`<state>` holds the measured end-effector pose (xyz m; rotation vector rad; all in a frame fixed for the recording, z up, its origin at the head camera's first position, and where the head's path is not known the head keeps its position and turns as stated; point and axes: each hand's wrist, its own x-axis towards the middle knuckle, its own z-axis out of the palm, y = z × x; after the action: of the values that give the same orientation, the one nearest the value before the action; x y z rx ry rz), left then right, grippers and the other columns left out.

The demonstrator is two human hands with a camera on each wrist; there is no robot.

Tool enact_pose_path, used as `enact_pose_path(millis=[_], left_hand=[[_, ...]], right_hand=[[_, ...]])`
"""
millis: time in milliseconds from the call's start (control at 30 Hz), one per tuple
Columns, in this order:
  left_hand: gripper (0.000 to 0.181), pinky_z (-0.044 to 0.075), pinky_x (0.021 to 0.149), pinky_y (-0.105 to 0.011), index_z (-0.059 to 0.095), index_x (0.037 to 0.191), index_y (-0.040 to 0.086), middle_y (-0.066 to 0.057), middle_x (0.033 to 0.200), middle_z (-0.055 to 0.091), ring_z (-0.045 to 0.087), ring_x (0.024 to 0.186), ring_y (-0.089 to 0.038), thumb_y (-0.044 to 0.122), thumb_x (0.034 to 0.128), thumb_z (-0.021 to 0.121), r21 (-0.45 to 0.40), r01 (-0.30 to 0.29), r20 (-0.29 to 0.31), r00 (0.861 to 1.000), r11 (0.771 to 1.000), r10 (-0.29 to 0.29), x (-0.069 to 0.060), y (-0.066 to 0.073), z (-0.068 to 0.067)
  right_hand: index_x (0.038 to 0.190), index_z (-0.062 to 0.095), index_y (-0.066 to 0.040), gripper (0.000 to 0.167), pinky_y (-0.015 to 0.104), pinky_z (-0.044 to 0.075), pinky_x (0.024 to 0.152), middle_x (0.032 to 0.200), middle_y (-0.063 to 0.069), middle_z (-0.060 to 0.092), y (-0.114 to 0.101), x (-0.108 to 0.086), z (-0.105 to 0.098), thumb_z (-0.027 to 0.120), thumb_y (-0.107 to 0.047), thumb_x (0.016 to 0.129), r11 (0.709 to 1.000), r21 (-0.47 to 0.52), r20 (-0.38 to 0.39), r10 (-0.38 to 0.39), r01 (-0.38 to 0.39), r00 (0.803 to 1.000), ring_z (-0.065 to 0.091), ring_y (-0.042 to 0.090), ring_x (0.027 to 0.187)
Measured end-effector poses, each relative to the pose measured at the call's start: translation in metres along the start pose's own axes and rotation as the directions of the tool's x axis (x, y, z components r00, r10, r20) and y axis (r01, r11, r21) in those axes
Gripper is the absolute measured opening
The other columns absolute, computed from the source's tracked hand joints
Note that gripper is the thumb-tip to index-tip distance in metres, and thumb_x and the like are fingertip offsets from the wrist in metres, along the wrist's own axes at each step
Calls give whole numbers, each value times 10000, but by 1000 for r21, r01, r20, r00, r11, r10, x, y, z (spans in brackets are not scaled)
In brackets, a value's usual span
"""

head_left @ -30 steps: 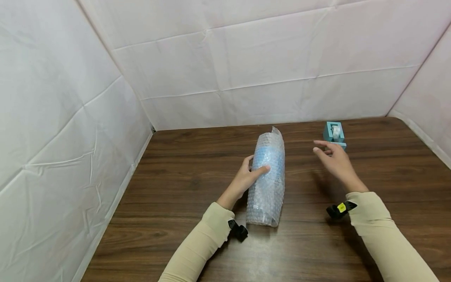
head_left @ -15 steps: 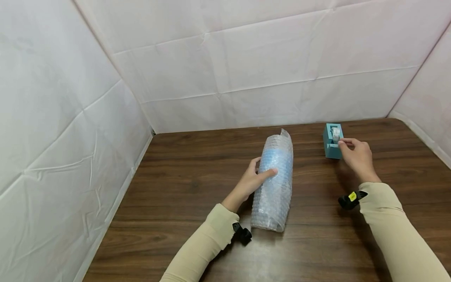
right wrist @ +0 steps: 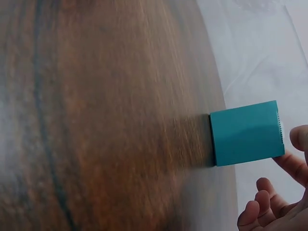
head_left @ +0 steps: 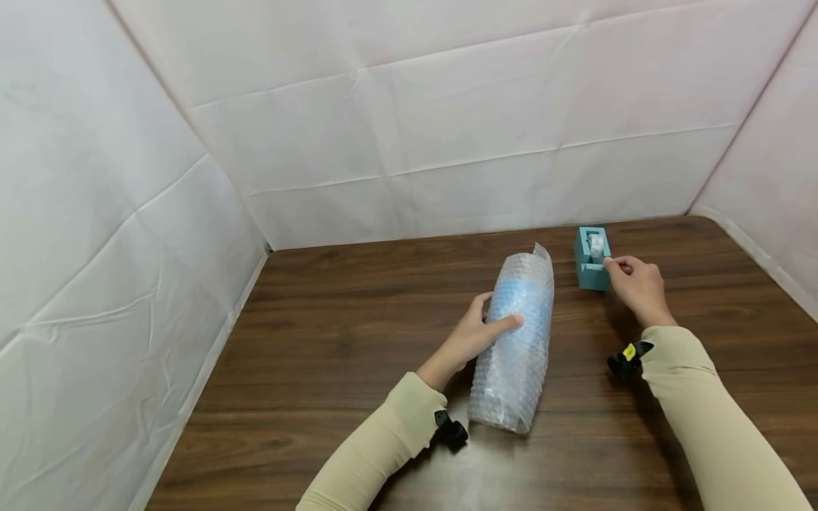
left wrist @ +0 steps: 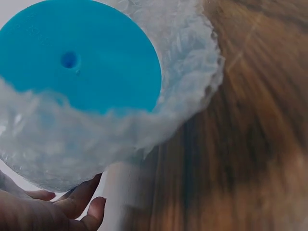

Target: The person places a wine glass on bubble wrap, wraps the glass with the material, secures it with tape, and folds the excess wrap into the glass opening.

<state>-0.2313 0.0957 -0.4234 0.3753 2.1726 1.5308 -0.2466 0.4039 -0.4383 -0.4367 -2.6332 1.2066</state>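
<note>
A blue cylindrical object (left wrist: 110, 62) with a small dent in its flat end lies inside a roll of bubble wrap (head_left: 511, 369). My left hand (head_left: 469, 337) grips that roll from its left side, thumb across the top. Farther back on the right stands a teal tape dispenser (head_left: 593, 277) holding a roll of tape (head_left: 596, 245). My right hand (head_left: 639, 287) is at its front right edge, thumb and index finger pinching by the cutter; the tape end itself is too clear to see. In the right wrist view the index finger touches the dispenser (right wrist: 248, 134), other fingers loosely bent.
Both things are on a dark wooden table (head_left: 307, 341). White cloth walls (head_left: 447, 106) rise behind it and along the left and right sides. The dispenser is near the table's back edge, with the wrapped roll to its left and nearer to me.
My right hand has moved from in front of the dispenser to its right side, and its fingers have come together there. My left hand has shifted the wrapped roll rightward, closer to the dispenser.
</note>
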Motion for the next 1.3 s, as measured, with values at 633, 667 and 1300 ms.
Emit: enact_pose_path(millis=[633,667,1300], left_hand=[[794,407,1022,-521,253,1504,269,-107,1559,265,381,1367,-333,524,862,644,-13,17,17,1000,1000,-16,-2,-3,-1],[793,405,1023,-522,251,1505,267,-109,1560,262,379,1368,-335,523,864,641,-16,15,18,1000,1000,-15,-2,-4,-1],[774,426,995,-513,252,1507,241,-143,1520,314,412,1332,-340,497,881,628,-51,-5,18,1000,999,6,1,-7,-3]], right_hand=[[1324,494,16,632,301,475,647,1250,218,514,-9,2,-2,407,-507,980,991,71,112,102,-110,988,552,157,814],[1324,495,12,629,288,485,630,1246,210,516,-9,2,-3,418,-506,977,989,85,116,111,-121,987,556,121,768],[1474,232,88,641,227,509,914,1187,56,403,-18,6,-17,399,-318,1008,844,429,290,210,-323,934,567,-4,842]])
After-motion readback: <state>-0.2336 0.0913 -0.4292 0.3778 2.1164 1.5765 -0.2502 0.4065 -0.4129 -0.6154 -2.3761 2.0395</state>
